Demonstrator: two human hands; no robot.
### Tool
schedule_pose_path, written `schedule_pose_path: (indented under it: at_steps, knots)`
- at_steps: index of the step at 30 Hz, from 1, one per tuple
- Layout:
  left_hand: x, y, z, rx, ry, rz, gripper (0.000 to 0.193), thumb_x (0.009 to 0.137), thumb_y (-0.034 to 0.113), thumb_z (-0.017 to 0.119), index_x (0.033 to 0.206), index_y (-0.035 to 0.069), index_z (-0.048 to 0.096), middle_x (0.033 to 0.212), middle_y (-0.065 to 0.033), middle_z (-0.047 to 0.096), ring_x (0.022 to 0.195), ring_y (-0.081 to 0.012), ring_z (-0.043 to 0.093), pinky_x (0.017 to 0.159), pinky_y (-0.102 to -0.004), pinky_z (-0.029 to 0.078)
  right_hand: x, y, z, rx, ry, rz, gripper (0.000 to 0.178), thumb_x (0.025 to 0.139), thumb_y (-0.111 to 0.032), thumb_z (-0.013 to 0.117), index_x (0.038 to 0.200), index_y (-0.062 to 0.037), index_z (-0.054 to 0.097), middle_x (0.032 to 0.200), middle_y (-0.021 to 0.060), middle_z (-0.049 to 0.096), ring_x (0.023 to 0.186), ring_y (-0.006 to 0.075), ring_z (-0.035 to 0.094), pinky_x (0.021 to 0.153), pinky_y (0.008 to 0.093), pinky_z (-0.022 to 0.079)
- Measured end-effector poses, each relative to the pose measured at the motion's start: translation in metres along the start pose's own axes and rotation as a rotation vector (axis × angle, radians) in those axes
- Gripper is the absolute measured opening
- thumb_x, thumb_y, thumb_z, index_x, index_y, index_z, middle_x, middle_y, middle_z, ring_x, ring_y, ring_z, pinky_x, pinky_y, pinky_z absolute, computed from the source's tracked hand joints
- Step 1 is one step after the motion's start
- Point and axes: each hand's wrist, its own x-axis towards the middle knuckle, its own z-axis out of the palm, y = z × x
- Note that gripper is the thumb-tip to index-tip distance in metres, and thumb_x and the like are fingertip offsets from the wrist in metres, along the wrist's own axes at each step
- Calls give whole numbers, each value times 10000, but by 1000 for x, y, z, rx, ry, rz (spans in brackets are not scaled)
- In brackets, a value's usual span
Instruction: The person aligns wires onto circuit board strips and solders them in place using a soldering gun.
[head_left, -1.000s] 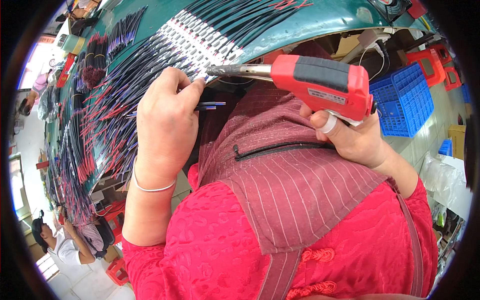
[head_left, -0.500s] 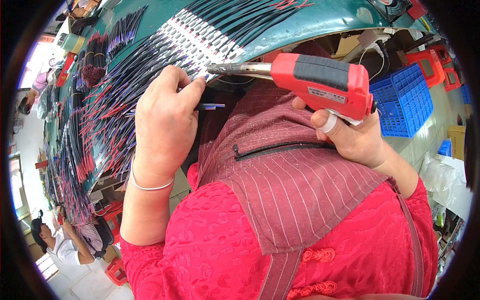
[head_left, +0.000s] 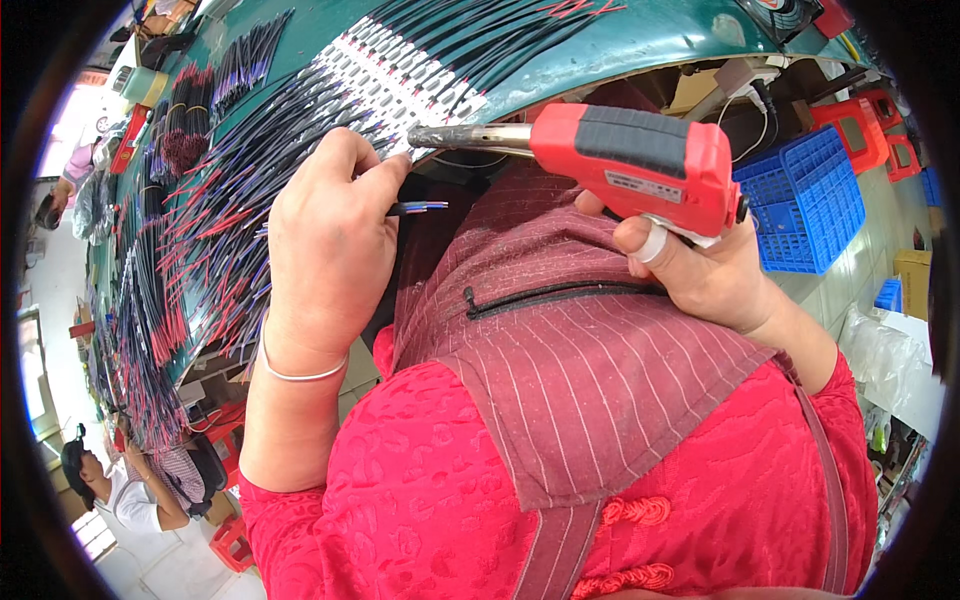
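Observation:
My right hand (head_left: 705,275) is wrapped round the handle of a red and black gun-shaped tool (head_left: 640,165) with a long metal barrel. The kind of tool is not certain. Its dark, crusted tip reaches the near end of the white connector rows (head_left: 395,70), close to my left fingertips. My left hand (head_left: 335,230) is closed, thumb against fingers, on a black cable (head_left: 415,208) whose blue-tipped ends stick out beside the palm. The rest of that cable is hidden by the hand. Many black cables (head_left: 270,145) with red and blue ends fan out from the connectors.
Bundled cables (head_left: 190,110) lie at the far left of the green table (head_left: 680,30). A blue plastic crate (head_left: 810,200) and red stools (head_left: 860,130) stand on the floor at right. Another person (head_left: 125,490) sits at the lower left. Clear plastic bags (head_left: 880,360) lie at the right.
The gun-shaped tool and my right hand have shifted slightly left, bringing the tip a little further over the connectors. My left hand has barely moved and keeps its grip.

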Motion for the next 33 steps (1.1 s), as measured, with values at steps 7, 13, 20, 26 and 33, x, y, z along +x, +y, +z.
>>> schedule_pose_path:
  at_steps: [7,13,20,26,33]
  knots:
    - [4,-1,-1,19,-14,8,186,772,3,725,947,49,768,832,-95,592,742,-287,630,654,-396,521,1,6,-2,-100,-54,-38,376,991,-154,702,1338,-41,612,1143,71,727,779,55,601,634,209,495]
    - [5,1,-3,19,-38,-12,189,775,5,718,949,57,770,835,-96,596,752,-289,635,659,-397,523,2,2,-1,-89,-27,-49,282,925,-27,756,1195,10,684,1072,88,748,987,149,704,900,293,563]
    - [6,2,-3,35,-54,-9,216,758,-2,706,954,60,770,839,-95,598,767,-290,636,676,-399,526,4,4,-7,-275,-78,-157,249,906,-68,772,1140,-16,705,965,72,755,865,173,719,801,297,565]
    - [8,2,-4,24,-65,-10,237,742,-14,698,954,62,772,849,-96,599,775,-289,637,686,-398,528,5,4,-5,-264,-49,-181,245,901,-87,784,1123,-20,708,933,71,747,818,170,701,771,303,552]
    - [8,3,-5,27,-68,-11,247,743,-17,696,963,62,775,844,-97,601,777,-289,637,689,-398,529,5,5,-5,-216,-51,-165,249,904,-74,783,1131,-9,703,965,75,754,886,167,721,823,290,564]
